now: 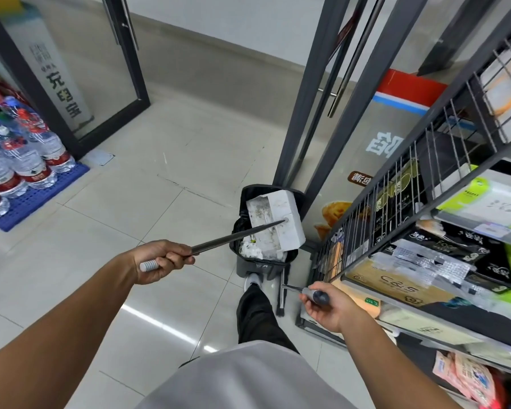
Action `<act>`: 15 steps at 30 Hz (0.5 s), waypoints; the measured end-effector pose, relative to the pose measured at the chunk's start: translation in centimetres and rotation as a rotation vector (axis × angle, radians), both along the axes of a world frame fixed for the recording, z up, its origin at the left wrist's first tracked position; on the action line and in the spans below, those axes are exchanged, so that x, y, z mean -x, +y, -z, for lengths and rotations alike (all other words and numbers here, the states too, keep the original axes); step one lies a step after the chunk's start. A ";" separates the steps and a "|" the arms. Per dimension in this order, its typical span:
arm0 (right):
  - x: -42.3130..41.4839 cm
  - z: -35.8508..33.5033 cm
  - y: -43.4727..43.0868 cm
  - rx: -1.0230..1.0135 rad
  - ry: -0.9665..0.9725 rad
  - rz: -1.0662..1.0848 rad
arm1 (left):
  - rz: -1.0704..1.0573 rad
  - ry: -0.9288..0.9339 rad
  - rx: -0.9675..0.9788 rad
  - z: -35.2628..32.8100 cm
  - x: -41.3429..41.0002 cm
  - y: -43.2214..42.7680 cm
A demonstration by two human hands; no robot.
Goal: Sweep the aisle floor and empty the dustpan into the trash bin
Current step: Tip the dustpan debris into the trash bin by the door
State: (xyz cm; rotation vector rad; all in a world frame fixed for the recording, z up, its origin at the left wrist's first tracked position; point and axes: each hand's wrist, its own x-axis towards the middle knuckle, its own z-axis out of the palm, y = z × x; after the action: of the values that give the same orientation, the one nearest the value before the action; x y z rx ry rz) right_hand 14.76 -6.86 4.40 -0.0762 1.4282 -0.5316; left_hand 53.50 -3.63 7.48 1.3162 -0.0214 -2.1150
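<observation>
At frame centre, the left hand (160,261) grips the pole of the white dustpan (273,222), tipped over the open bin (263,268) (rubbish inside). Lower right, the right hand (326,308) clasps the broom (281,299) handle.

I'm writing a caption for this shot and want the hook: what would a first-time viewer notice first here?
First, the white dustpan at centre, tipped over the open dark trash bin, its long handle held by the left hand. Next, the right hand low right, holding the broom upright beside the stocked wire shelves. At far left, bottled water sits on a blue pallet.
</observation>
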 end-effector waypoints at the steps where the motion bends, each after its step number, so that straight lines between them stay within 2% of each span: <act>1: 0.2 0.0 0.3 -0.002 0.003 0.003 | 0.020 -0.012 0.009 -0.2 -0.2 0.3; 5: 0.6 0.6 1.9 0.006 0.011 0.001 | 0.162 -0.074 0.089 -2.0 -0.9 2.4; 9: 0.7 1.3 3.4 0.014 -0.026 0.045 | 0.306 -0.214 0.177 -3.3 -1.7 4.6; 15: 2.2 1.1 4.0 0.088 -0.179 0.345 | 0.601 -0.455 0.275 -7.7 -2.6 6.2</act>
State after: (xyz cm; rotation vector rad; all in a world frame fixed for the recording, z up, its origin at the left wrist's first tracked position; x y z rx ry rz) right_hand 12.52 -2.83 3.27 0.1472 1.2472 -0.8635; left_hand 56.09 2.59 15.21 1.7317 -0.9690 -2.1056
